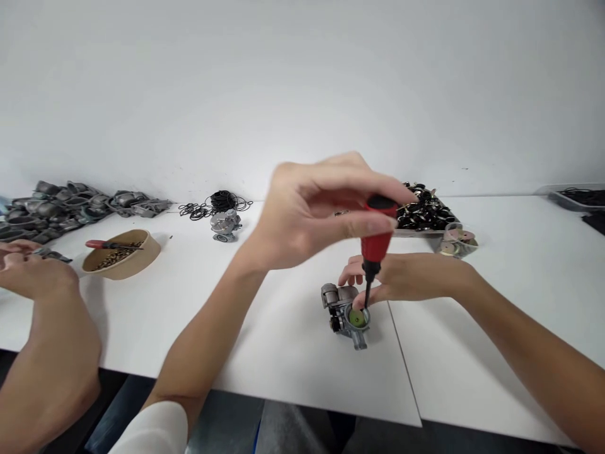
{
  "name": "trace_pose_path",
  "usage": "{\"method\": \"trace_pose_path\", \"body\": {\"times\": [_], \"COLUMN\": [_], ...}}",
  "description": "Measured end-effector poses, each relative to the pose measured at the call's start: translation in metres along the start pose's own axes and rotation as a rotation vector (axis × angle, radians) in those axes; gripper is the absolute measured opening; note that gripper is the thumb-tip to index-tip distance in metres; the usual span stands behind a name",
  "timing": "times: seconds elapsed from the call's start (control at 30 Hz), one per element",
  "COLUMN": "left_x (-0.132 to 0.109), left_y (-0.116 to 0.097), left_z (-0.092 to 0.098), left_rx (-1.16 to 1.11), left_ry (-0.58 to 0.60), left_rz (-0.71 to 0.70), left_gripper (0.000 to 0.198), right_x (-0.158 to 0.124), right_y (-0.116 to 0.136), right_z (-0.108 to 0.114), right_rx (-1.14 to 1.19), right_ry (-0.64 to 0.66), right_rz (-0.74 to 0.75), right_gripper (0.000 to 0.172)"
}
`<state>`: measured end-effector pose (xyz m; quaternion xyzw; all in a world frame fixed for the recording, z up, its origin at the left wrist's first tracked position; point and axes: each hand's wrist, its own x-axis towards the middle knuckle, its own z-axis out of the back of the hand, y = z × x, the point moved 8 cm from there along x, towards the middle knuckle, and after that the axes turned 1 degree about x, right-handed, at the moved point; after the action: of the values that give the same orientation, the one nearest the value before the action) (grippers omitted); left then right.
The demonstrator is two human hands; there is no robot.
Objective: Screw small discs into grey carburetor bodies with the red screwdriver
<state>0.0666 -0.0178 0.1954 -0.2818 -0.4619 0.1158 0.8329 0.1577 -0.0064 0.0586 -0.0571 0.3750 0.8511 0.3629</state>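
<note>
My left hand (pixel 302 214) is closed around the top of a red and black screwdriver (pixel 377 246), thumb and fingers at the handle's upper end. The screwdriver stands nearly upright, its tip reaching down to the round opening of a metal carburetor (pixel 341 296). A yellow-green disc (pixel 358 318) sits inside that opening. With thumb and fingers on its far side, my right hand (pixel 382 277) grips the carburetor against the white table. The exact contact point of the tip is too small to make out.
At left, a co-worker's hand (pixel 38 274) holds a grey metal part near a bowl (pixel 127 268) of small brass-coloured pieces. Behind lie grey castings (pixel 61 208), black rings (pixel 222 202) and another carburetor (pixel 225 225). A tray of black parts (pixel 423 211) and a small tub (pixel 457 241) stand at right.
</note>
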Motion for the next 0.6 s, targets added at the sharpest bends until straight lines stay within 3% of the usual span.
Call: {"method": "trace_pose_path", "body": {"times": [0.13, 0.23, 0.33, 0.43, 0.5, 0.6], "left_x": [-0.002, -0.006, -0.010, -0.014, -0.015, -0.019], "left_y": [-0.027, -0.047, -0.063, -0.073, -0.076, -0.086], "left_z": [0.019, 0.026, 0.039, 0.051, 0.057, 0.062], "left_rx": [0.141, 0.179, 0.195, 0.235, 0.267, 0.076], "left_ry": [-0.208, -0.265, -0.297, -0.309, -0.321, -0.329], "left_rz": [-0.114, -0.247, -0.352, -0.364, -0.284, -0.282], "left_gripper": [0.030, 0.032, 0.032, 0.022, 0.019, 0.047], "right_x": [-0.025, -0.026, -0.022, -0.031, -0.047, -0.085], "right_y": [0.005, 0.009, 0.019, 0.018, 0.007, -0.026], "right_z": [-0.016, -0.036, -0.046, -0.041, -0.031, -0.013], "right_rx": [-0.018, -0.091, -0.191, -0.243, -0.222, -0.139], "right_ry": [-0.082, -0.150, -0.192, -0.190, -0.210, -0.275], "right_rz": [0.043, 0.009, 0.037, 0.029, -0.026, -0.165], "right_gripper": [0.032, 0.031, 0.015, 0.015, 0.022, 0.026]}}
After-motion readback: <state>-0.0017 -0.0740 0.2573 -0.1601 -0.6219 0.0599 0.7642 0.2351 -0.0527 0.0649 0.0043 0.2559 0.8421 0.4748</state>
